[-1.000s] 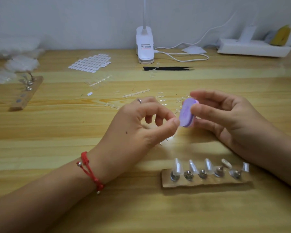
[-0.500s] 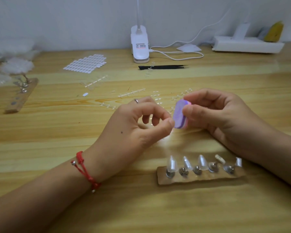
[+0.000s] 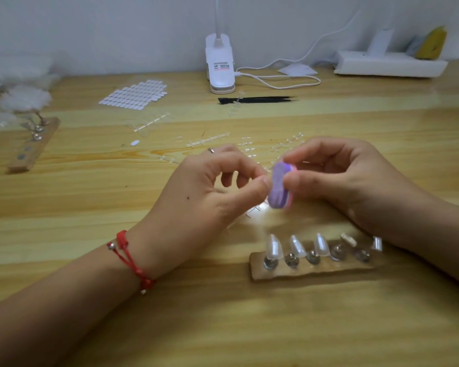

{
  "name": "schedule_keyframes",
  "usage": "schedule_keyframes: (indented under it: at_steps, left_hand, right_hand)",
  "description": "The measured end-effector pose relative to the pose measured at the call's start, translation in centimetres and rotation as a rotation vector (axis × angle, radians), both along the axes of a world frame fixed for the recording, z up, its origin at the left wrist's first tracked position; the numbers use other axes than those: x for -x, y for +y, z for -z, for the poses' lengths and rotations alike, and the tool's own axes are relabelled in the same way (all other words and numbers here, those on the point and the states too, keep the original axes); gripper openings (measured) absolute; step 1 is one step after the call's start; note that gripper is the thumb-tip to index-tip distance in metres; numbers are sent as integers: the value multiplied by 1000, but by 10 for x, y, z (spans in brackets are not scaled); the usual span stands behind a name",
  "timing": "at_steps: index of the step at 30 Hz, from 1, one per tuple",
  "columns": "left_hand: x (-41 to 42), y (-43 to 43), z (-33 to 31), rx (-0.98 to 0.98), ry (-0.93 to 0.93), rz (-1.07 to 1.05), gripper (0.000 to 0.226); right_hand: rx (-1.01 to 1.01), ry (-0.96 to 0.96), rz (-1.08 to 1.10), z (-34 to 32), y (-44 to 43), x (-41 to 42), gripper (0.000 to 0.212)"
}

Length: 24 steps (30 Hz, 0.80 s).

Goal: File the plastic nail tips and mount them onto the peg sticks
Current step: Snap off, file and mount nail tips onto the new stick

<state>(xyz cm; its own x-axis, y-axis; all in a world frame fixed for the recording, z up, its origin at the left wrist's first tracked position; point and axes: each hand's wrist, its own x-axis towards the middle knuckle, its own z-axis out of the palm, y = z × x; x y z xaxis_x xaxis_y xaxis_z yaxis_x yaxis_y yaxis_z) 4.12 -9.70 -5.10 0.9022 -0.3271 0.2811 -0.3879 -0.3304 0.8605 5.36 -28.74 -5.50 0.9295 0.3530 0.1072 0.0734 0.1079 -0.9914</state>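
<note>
My right hand point(image 3: 347, 181) holds a small purple and pink nail file block point(image 3: 278, 189) between thumb and fingers. My left hand point(image 3: 210, 192) pinches something tiny between thumb and forefinger, right against the file's face; the nail tip itself is hidden by the fingertips. In front of both hands lies a wooden peg holder point(image 3: 310, 268) with several metal-based pegs; three clear nail tips point(image 3: 297, 246) stand on its left pegs, and two more pegs stand at its right end.
Empty clear nail-tip sprues point(image 3: 210, 140) lie scattered beyond my hands. A sheet of adhesive tabs point(image 3: 133, 95), black tweezers point(image 3: 257, 99), a white clip lamp point(image 3: 220, 67) with its cable and a white box point(image 3: 390, 66) stand at the back. A second wooden holder point(image 3: 32, 145) lies far left.
The file block in my right hand has tilted and slid down a little against the left fingertips. Both hands stay close together at the same place.
</note>
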Motion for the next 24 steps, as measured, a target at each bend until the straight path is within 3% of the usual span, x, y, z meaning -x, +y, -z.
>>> schedule_keyframes:
  at_steps: [3,7,14,18,24]
  left_hand:
    - [3,-2,0,7,44,64,11]
    - [0,-2,0,2,-31,-17,11]
    - [-3,0,-2,54,-90,-86,9]
    - [-2,0,-1,37,-124,-71,9]
    - [1,-3,1,-56,-45,38,10]
  right_hand:
    - [-134,78,46,0,-2,-2,22]
    - [6,54,-53,-2,-2,1,24]
    - [52,0,-73,-1,-3,2,29]
    - [-71,62,-10,-1,-3,0,21]
    - [-86,81,86,1,-2,-2,20]
